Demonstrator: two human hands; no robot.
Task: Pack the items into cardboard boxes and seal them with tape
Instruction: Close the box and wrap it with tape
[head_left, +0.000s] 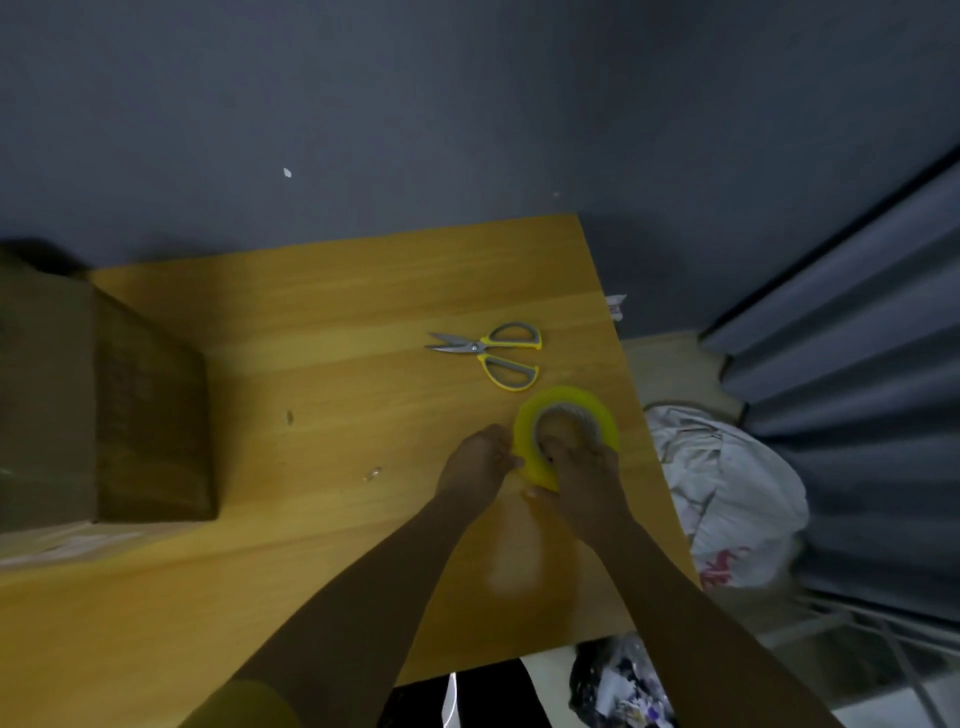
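Wooden table, seen from above. At its left end I see a closed brown cardboard box, dim and plain-sided. Near the right edge stands a roll of tape, yellow with a pale core. My right hand grips the roll, fingers curled into the core; my left hand pinches its outer rim.
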